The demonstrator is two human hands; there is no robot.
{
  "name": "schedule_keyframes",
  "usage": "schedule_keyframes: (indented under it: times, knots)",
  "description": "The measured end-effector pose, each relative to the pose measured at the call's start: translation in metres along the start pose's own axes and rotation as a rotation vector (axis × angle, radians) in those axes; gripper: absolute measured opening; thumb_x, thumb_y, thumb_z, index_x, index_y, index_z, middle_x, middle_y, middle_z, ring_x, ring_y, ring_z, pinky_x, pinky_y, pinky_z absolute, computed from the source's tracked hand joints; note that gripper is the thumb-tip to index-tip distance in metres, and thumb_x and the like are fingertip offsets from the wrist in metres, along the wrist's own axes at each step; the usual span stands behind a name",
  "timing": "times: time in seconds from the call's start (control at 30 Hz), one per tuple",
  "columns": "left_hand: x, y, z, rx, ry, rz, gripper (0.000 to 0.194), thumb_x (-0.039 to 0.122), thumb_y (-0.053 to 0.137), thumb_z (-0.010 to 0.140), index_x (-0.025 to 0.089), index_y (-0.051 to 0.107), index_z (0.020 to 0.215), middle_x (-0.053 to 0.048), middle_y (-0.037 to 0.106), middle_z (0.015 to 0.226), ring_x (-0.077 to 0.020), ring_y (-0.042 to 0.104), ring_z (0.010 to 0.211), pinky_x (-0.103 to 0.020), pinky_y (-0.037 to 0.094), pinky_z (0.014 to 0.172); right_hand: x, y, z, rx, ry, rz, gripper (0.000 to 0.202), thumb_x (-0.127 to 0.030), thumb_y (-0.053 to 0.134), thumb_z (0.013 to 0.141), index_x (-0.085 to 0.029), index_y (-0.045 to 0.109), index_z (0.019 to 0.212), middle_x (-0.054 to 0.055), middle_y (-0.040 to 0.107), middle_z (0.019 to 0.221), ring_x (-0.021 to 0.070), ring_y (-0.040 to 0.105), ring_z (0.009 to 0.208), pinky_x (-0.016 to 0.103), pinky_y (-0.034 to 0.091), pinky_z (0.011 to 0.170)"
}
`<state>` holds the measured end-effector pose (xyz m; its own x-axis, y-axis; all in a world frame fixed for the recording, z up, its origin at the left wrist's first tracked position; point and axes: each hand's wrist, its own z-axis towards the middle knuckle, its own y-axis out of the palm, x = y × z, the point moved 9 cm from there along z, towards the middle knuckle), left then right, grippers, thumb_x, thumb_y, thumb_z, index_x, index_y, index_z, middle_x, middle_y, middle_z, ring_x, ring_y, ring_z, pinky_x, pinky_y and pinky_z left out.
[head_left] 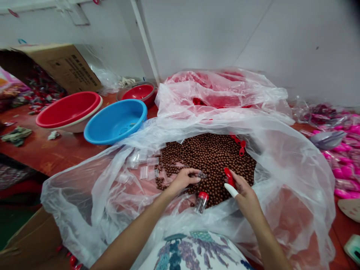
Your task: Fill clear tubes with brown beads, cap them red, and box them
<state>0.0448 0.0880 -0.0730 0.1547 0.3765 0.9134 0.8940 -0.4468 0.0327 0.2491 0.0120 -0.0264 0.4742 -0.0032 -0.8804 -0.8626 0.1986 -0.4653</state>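
Many small brown balls lie in a large clear plastic bag. Over them, my left hand pinches a small clear container. My right hand, with a white cover on one finger, holds a red plastic piece between its fingers. Just below my left hand rests a clear container with a red cap. Several empty clear containers are at the left of the balls. Red pieces lie at the back right of the pile.
Blue and red basins stand at the left, with a cardboard box behind. Another bag with red contents sits at the back. Pink packets are piled at the right.
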Motion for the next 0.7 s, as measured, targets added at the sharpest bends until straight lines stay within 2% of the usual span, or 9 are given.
schedule_keyframes:
  times: [0.13, 0.3, 0.43, 0.53, 0.7]
  knots:
    - [-0.005, 0.009, -0.007, -0.067, -0.091, -0.271, 0.045, 0.025, 0.078, 0.055, 0.012, 0.064, 0.096, -0.007, 0.064, 0.089, -0.0138, 0.059, 0.072, -0.029, 0.049, 0.067, -0.001, 0.006, 0.004, -0.009, 0.038, 0.125, 0.041, -0.037, 0.055, 0.081, -0.024, 0.054, 0.12, 0.008, 0.056, 0.118, 0.0217, 0.054, 0.107, 0.043, 0.04, 0.096]
    - [0.009, 0.016, -0.021, -0.144, -0.131, -0.392, 0.043, 0.022, 0.077, 0.058, 0.015, 0.06, 0.098, -0.007, 0.06, 0.096, -0.016, 0.059, 0.079, -0.03, 0.054, 0.062, -0.014, 0.014, 0.009, -0.08, 0.088, 0.227, 0.034, -0.037, 0.06, 0.078, -0.024, 0.062, 0.109, 0.008, 0.061, 0.113, 0.022, 0.056, 0.105, 0.043, 0.041, 0.096]
    - [0.02, 0.021, -0.032, -0.151, -0.113, -0.414, 0.044, 0.022, 0.077, 0.059, 0.016, 0.06, 0.099, -0.006, 0.06, 0.092, -0.0145, 0.059, 0.075, -0.03, 0.054, 0.065, -0.033, 0.016, 0.016, -0.094, 0.04, 0.239, 0.036, -0.034, 0.056, 0.081, -0.026, 0.059, 0.116, 0.006, 0.059, 0.12, 0.0212, 0.052, 0.112, 0.043, 0.035, 0.101]
    - [0.022, 0.025, -0.037, -0.127, -0.098, -0.384, 0.044, 0.025, 0.078, 0.058, 0.015, 0.06, 0.097, -0.004, 0.062, 0.084, -0.0126, 0.06, 0.07, -0.031, 0.053, 0.07, -0.049, 0.023, 0.019, -0.135, -0.023, 0.244, 0.039, -0.031, 0.053, 0.083, -0.026, 0.055, 0.122, 0.005, 0.056, 0.125, 0.0209, 0.049, 0.116, 0.042, 0.036, 0.101]
    - [0.028, 0.028, -0.04, -0.09, -0.009, -0.347, 0.045, 0.026, 0.078, 0.057, 0.013, 0.062, 0.097, -0.004, 0.063, 0.087, -0.0124, 0.059, 0.072, -0.03, 0.051, 0.071, -0.061, 0.035, 0.017, -0.197, -0.015, 0.228, 0.035, -0.028, 0.055, 0.082, -0.026, 0.059, 0.116, 0.005, 0.063, 0.115, 0.0207, 0.058, 0.104, 0.04, 0.043, 0.094]
